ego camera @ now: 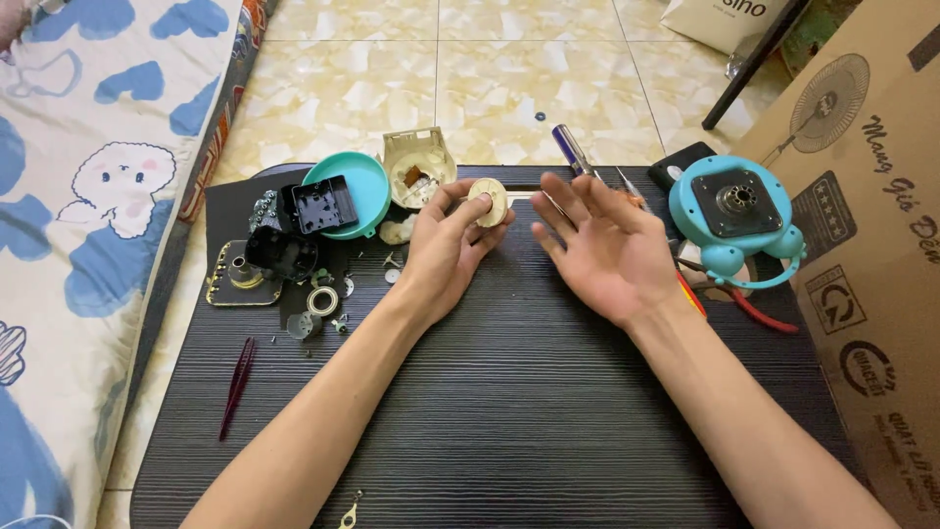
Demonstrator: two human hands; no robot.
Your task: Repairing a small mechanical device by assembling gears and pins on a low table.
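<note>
**Disassembled clock parts on a dark surface: points of risk**

We see a black ribbed surface [509, 411] set on a tiled floor, with a bed [88, 196] along one side and a carton [871, 294] along the other. At the far edge lie a teal clock body [736, 211], a teal dish [364, 181] holding a black case [323, 206], and a cream housing [419, 167]. Our left hand [446, 255] pinches a small cream disc [488, 201] between thumb and fingertips, raised just above the surface near its far edge. Our right hand [597, 245] is open, palm up, holding nothing, just beside the disc. Loose screws and gears [328, 304] lie scattered near the left wrist. We judge that a slipping pinch would drop the disc among these parts or off the far edge, and that a sweep of the left forearm could scatter the small pieces toward the tweezers [237, 384] and the floor.
</note>
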